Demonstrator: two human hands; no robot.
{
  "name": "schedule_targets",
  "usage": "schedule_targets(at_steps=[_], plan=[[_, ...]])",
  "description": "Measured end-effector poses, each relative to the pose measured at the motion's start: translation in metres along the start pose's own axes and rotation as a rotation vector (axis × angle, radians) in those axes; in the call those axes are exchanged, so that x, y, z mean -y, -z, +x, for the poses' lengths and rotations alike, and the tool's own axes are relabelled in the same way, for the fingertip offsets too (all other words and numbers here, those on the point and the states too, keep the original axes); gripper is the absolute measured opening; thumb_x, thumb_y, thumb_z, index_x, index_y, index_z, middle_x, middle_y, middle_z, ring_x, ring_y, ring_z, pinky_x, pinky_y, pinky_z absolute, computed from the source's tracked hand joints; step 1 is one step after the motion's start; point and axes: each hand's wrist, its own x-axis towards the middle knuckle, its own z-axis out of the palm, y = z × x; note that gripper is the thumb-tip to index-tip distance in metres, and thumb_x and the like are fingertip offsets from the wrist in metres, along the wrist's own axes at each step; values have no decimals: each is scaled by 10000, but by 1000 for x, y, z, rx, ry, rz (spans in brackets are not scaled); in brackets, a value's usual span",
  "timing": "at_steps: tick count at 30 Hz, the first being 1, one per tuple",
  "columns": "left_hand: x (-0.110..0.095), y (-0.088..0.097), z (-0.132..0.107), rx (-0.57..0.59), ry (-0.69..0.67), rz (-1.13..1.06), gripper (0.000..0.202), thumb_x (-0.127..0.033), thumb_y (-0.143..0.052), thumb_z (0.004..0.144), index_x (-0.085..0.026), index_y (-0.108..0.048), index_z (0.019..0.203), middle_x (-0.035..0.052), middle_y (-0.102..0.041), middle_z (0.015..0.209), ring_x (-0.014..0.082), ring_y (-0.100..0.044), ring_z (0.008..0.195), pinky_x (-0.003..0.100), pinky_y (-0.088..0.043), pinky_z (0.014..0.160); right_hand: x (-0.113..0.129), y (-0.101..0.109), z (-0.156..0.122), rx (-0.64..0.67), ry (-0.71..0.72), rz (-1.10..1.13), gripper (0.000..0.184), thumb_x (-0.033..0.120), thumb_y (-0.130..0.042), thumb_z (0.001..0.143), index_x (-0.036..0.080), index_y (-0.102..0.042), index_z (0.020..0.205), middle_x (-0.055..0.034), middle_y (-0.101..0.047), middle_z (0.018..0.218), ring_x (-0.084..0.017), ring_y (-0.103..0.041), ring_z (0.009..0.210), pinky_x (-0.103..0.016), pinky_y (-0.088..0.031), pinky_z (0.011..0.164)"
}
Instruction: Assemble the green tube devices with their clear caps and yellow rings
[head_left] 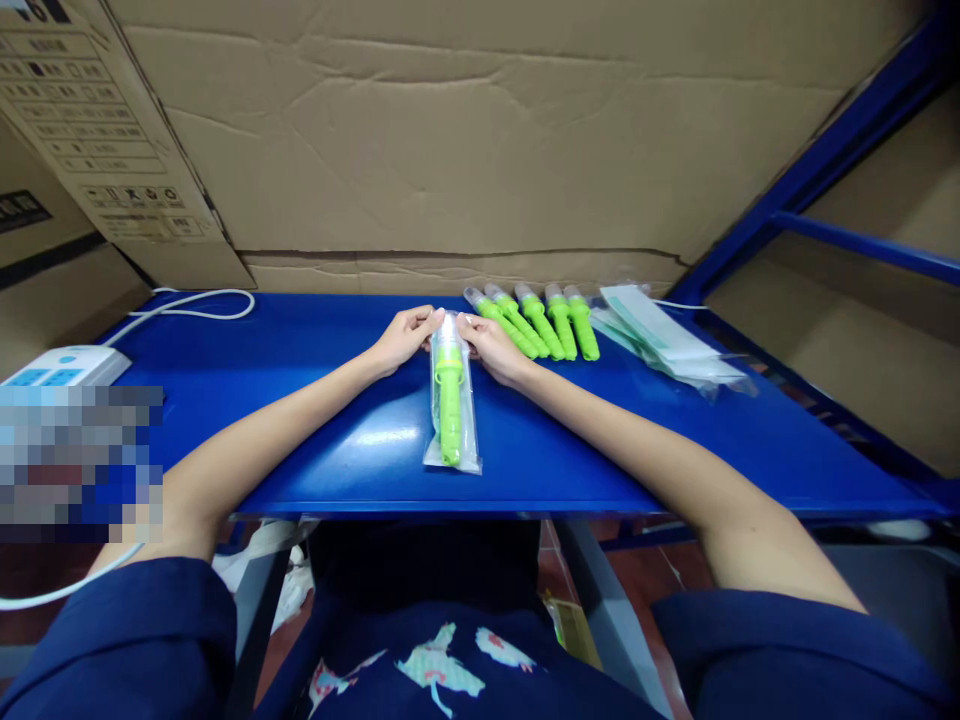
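Mid-table, at the far end of the bag: both hands pinching. Left hand (406, 340) has thumb and fingers on the left corner, right hand (489, 342) has the right corner, thumbs pretty close together.
Clear bag (466, 425): runs from the fingers toward the near edge, with its flat near end just short of that edge.
Green stick (449, 400): inside the bag, clear cap at the far end between the hands, yellowish ring just below it, green body pointing near.
Five green sticks (541, 322): fanned out in a row just right of and beyond the right hand, clear caps pointing far.
Flat packets (671, 345): loose overlapping pile right of that row, clear plastic with white and pale green showing.
Blue table (337, 440): kinda shiny, everything above is on or over it.
Power strip (71, 368): white with blue sockets, way over on the left, white cable (191, 312) looping behind it.
Cardboard sheet (480, 160): creased, standing along the far side.
Blue frame (795, 205): slanting up on the right.
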Motion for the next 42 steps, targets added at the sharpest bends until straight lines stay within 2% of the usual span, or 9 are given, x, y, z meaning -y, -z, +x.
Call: schedule_targets(at_steps=[6, 10, 14, 17, 20, 24, 28, 34, 42], plan=[[-7, 4, -1, -14, -142, 147, 685, -845, -611, 781, -190, -473, 636, -47, -438, 581, 84, -439, 537, 218, -393, 525, 5, -2, -1, -40, 210, -129, 711, 887, -679, 656, 191, -534, 672, 21, -490, 633, -96, -385, 590, -240, -318, 506], [2, 8, 1, -46, -35, 241, 668, -824, -535, 858, -175, -535, 699, -16, -530, 607, 105, -509, 561, 227, -432, 544, 2, -2, -1, -22, 29, -82, 671, 838, -672, 741, 196, -503, 643, 59, -412, 505, -64, -316, 459, -222, -264, 423], [12, 8, 4, -75, 176, 202, 689, -752, -381, 976, -131, -612, 1164, 75, -665, 864, 162, -632, 679, 260, -506, 568, 1, 0, 0, -32, -143, -77, 574, 662, -680, 888, 177, -517, 628, 26, -507, 457, -58, -397, 382, -196, -324, 392], [13, 9, 3, -72, 179, 241, 825, -717, -565, 913, -189, -378, 1520, 157, -622, 1233, 238, -688, 942, 354, -586, 761, 3, 0, 1, -76, -214, -61, 446, 416, -654, 998, 160, -539, 650, 2, -578, 494, -61, -484, 395, -174, -407, 424], [16, 10, 1, -21, 69, 393, 1104, -630, -853, 673, -215, -347, 1562, 201, -413, 1509, 392, -445, 1419, 543, -429, 1151, 5, 1, 2, -118, -248, -5, 259, 129, -591, 1014, 146, -582, 756, -5, -649, 588, -72, -594, 481, -165, -495, 506], [27, 11, 1, 8, 12, 426, 1250, -465, -969, 467, -218, -376, 1540, 193, -279, 1555, 454, -98, 1569, 599, -187, 1293, 9, 12, 6, -104, -167, -67, 103, 92, -612, 958, 158, -607, 879, -30, -723, 748, -99, -652, 571, -196, -532, 525], [33, 21, 7, -71, 37, 440, 1233, -444, -963, 457, -226, -345, 1502, 185, -217, 1539, 461, -15, 1570, 617, -153, 1300, 19, 49, 16, -260, 66, -324, 172, 36, -526, 911, 189, -600, 936, -11, -716, 820, -104, -630, 591, -203, -481, 514], [34, 65, 20, -368, 12, 501, 933, -381, -951, 514, -215, -432, 1271, 157, -306, 1420, 377, -333, 1455, 564, -282, 1266, 41, 140, 24, -696, 240, -830, 260, 17, -431, 898, 161, -605, 1026, -77, -720, 960, -159, -672, 755, -310, -532, 808], [39, 110, 20, -425, 61, 519, 731, -336, -903, 615, -210, -560, 1248, 128, -341, 1452, 338, -327, 1506, 469, -267, 1296, 42, 204, 0, -889, -275, -1357, 440, 185, -565, 978, -17, -539, 1367, -345, -533, 1416, -350, -507, 1353, -446, -378, 1095]])
